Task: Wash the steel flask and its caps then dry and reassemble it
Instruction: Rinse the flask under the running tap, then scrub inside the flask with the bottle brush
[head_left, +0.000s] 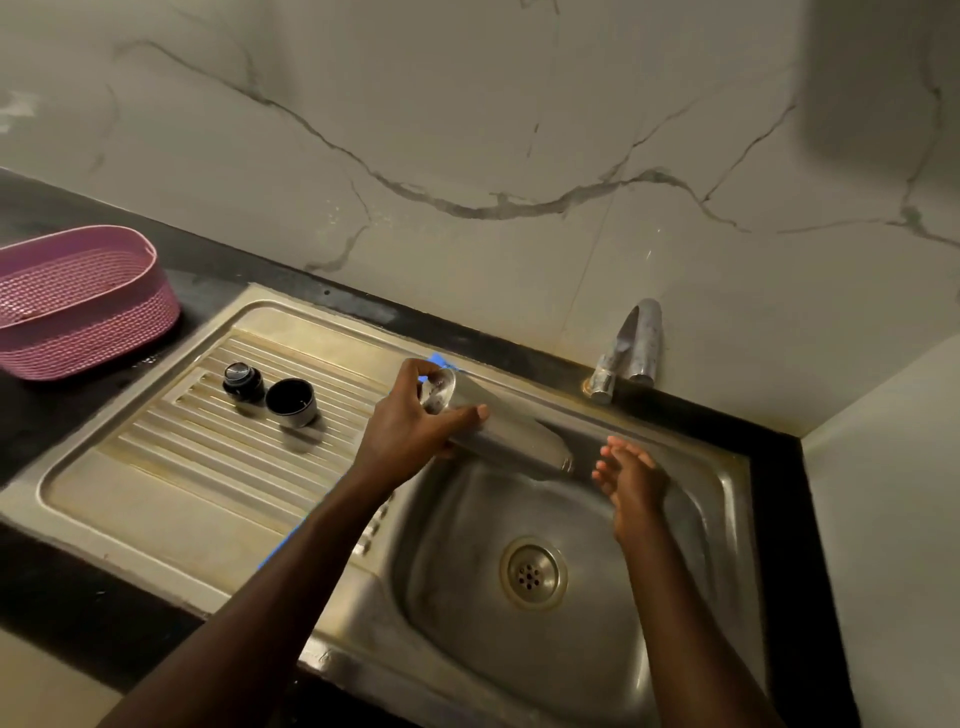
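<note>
My left hand grips the steel flask near one end and holds it tilted on its side over the left rim of the sink basin. The flask's far end points down toward the basin. My right hand hovers over the basin just right of that end, fingers spread, holding nothing. On the ribbed drainboard stand the two caps: a small black stopper with a shiny top and a cup-shaped steel cap, close together.
A chrome tap stands on the black counter behind the basin; no water shows. A round drain sits in the basin floor. A pink woven basket rests on the counter at far left. A marble wall rises behind.
</note>
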